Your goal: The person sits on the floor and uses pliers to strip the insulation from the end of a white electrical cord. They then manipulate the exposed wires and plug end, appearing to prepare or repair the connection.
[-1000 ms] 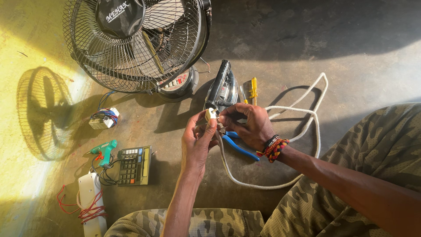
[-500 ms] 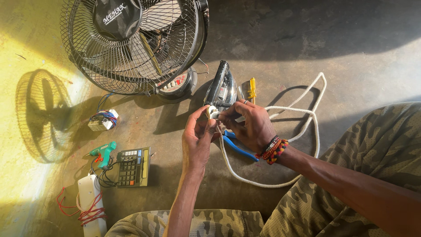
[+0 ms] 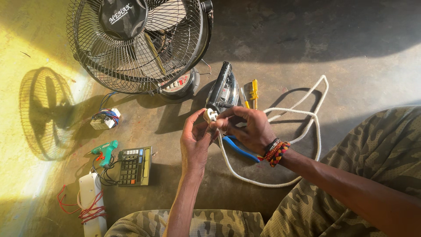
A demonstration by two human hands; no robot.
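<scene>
1. A small white plug (image 3: 210, 115) is pinched between the left hand (image 3: 196, 141) and the right hand (image 3: 247, 129); its pins are hidden by the fingertips.
2. Both hands are closed on it, above the middle of the concrete floor (image 3: 359, 57).
3. The white cord (image 3: 302, 115) is seen looping at the right.
4. Blue-handled pliers (image 3: 238, 149) are half covered by the right hand.
5. An electric iron (image 3: 223, 90) and yellow screwdrivers (image 3: 253, 93) lie just behind; a table fan (image 3: 136, 44) is cut off at the top edge.

Floor-level repair workshop, bare concrete floor (image 3: 351, 48), table fan (image 3: 136, 44), clothes iron (image 3: 223, 90), screwdrivers (image 3: 250, 93), multimeter (image 3: 134, 166), glue gun (image 3: 105, 151)
</scene>
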